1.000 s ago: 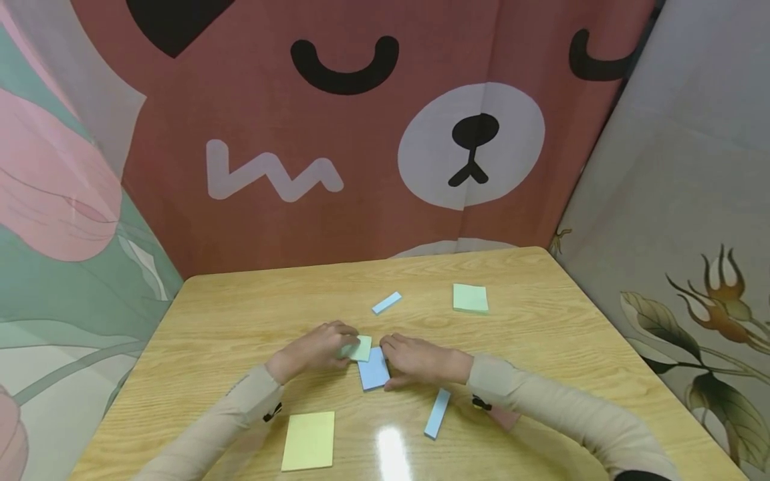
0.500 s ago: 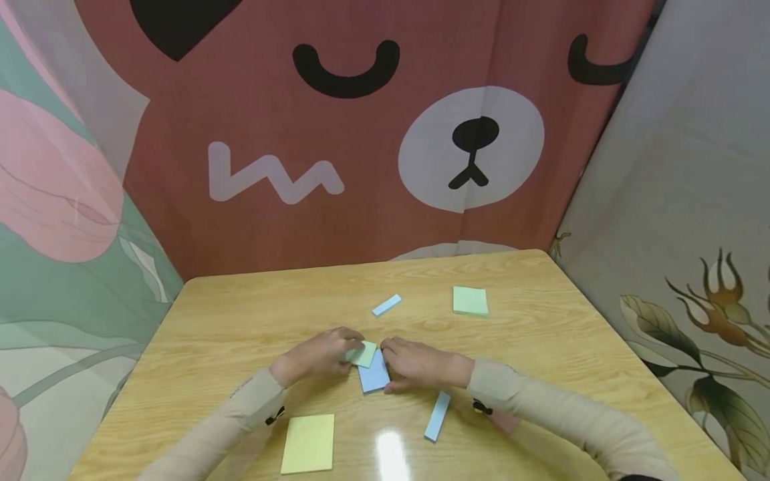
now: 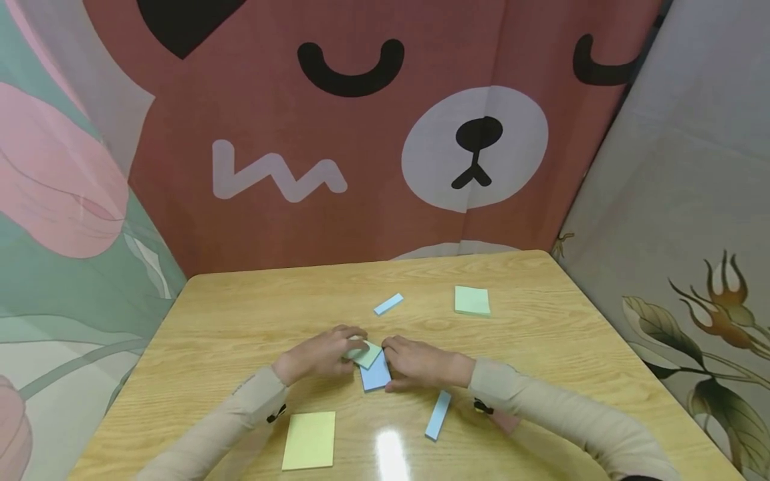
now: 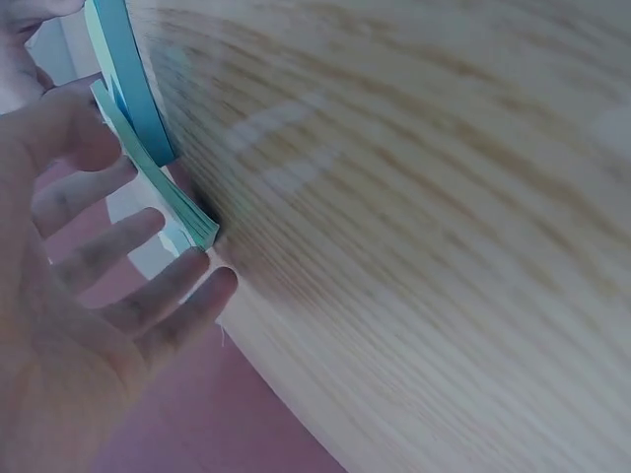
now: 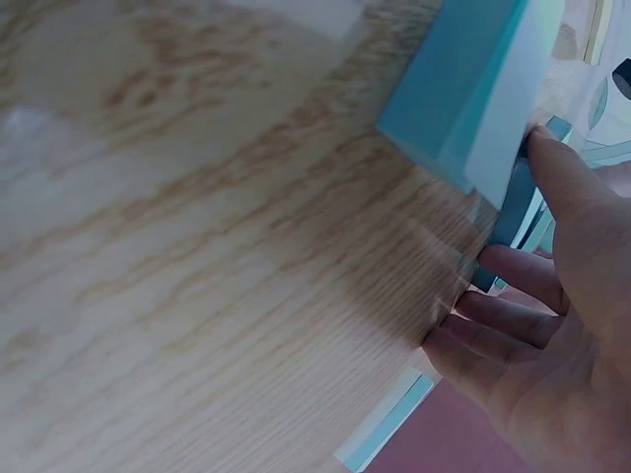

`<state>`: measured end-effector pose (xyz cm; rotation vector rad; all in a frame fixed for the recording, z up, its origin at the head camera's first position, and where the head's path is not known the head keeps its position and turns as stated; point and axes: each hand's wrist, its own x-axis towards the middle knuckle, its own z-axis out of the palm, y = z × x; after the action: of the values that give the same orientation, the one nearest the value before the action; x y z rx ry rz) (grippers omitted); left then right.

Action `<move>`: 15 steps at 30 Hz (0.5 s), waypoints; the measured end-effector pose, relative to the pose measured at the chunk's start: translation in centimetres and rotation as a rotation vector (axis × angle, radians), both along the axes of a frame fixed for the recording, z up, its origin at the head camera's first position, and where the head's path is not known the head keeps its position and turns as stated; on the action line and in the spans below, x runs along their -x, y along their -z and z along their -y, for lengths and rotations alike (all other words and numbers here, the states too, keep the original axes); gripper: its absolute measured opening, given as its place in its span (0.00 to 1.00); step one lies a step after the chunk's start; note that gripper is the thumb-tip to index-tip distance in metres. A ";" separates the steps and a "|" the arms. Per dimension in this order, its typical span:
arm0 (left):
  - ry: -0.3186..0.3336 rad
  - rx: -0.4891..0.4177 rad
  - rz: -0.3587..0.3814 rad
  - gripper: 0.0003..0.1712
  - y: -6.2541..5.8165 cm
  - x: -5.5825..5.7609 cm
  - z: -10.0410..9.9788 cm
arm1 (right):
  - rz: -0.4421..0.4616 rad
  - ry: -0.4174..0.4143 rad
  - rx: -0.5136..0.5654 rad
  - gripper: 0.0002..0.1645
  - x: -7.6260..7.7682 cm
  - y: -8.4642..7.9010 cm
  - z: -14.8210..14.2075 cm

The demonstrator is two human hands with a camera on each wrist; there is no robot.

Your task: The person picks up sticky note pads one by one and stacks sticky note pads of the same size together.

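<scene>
In the head view, just below the middle, the left hand [image 3: 321, 354] pinches a green pad [image 3: 368, 358] between thumb and finger. It covers the top part of a blue pad [image 3: 377, 377]. The right hand [image 3: 418, 361] holds the blue pad's right edge. Near the bottom lie a yellow pad [image 3: 309, 439], left of middle, and a blue strip [image 3: 438, 415], right of middle.

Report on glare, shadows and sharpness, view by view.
Head: a bright white glare streak on the table, right of the yellow pad; left wrist: hazy, with pale reflections on the table and a soft shadow beside the green pad; right wrist: likewise hazy, the table's grain looking soft.
</scene>
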<state>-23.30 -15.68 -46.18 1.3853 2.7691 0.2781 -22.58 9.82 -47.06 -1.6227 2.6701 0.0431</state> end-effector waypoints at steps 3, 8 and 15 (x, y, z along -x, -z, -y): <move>-0.027 0.018 0.002 0.21 -0.1 -0.2 0.0 | 0.010 0.001 0.002 0.33 0.0 0.0 -0.1; -0.073 0.023 -0.007 0.23 -0.2 -0.5 -0.3 | 0.032 0.002 0.008 0.32 -0.1 -0.2 -0.1; -0.105 0.022 -0.088 0.24 -0.3 -1.0 -1.0 | 0.025 -0.012 0.009 0.32 0.0 -0.2 0.0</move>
<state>-22.35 -14.67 -45.90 1.2797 2.9125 0.1933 -22.54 9.86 -46.90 -1.6312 2.6460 0.0109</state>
